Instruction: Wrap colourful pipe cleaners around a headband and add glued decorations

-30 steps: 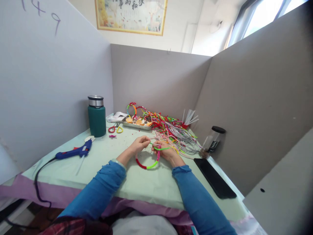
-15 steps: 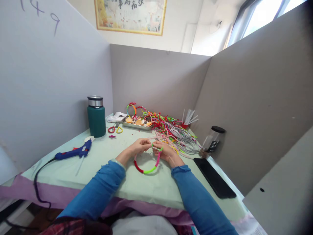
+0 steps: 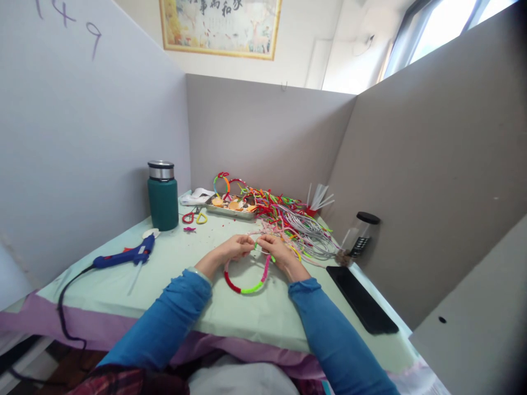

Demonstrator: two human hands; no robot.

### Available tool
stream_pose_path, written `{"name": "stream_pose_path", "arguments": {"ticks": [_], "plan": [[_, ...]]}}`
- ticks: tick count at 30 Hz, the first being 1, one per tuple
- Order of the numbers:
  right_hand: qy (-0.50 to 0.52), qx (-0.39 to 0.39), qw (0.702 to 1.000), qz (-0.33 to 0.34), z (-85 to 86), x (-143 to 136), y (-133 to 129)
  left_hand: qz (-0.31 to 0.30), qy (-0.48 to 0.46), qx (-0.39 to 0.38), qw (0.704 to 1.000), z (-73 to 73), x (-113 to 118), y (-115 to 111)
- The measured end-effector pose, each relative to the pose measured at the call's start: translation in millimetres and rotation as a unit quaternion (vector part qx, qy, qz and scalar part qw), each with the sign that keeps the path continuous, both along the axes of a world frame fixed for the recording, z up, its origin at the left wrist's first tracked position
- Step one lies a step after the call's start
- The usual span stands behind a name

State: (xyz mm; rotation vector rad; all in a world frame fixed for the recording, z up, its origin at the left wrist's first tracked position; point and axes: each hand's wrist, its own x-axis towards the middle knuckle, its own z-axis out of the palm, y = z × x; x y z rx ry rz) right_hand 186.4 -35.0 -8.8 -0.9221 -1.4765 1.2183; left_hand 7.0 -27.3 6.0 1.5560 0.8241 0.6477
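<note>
bright ring [image 3: 252,290] is just below ctr of pic, its loop lower than the grip. l hand [image 3: 231,249] pinches ring's top; r hand [image 3: 279,254] pinches green strip [image 3: 256,246] there. fuzzy sticks [image 3: 276,204] r of ctr, blue glue gun [image 3: 123,257] lower l.

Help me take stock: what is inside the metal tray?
The metal tray holds orange pieces among smaller pale and dark bits. The floor beneath them is covered. Whether the orange-and-blue ring stands inside is unclear.

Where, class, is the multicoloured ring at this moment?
In the head view, the multicoloured ring is below centre, slightly left, over the table, its far side between the left hand and right hand.
</note>
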Motion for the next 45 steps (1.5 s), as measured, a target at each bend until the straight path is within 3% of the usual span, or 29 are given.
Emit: {"name": "stream_pose_path", "arguments": {"ticks": [7, 17, 24, 33, 37, 41, 45], "plan": [[-0.086, 0.081, 0.991, -0.058, 0.8, 1.9, 4.6, 0.006, 0.025, 0.013, 1.000, -2.7, 0.3, 1.0], [-0.236, 0.234, 0.937, -0.111, 9.7, 2.1, -4.0, 0.082, 0.069, 0.044, 0.993, -0.8, 2.9, 1.6], [-0.256, 0.345, 0.899, -0.087, 11.7, 0.4, -12.7, 0.122, 0.056, 0.052, 0.990, -3.7, 4.2, 5.1], [-0.295, 0.382, 0.872, -0.075, 12.4, 0.4, -13.1, 0.116, 0.016, 0.019, 0.993, 0.0, 3.5, 4.2], [-0.313, 0.395, 0.861, -0.072, 11.5, -0.3, -13.8, 0.123, 0.033, 0.052, 0.991, -3.3, 2.2, 6.0], [-0.275, 0.384, 0.878, -0.075, 11.7, -1.9, -14.1, 0.132, 0.051, 0.082, 0.987, -7.3, 1.4, 8.0], [-0.163, 0.283, 0.936, -0.134, 11.1, 0.5, -6.3, 0.139, 0.050, 0.123, 0.981, -7.3, 1.8, 9.1]]}}
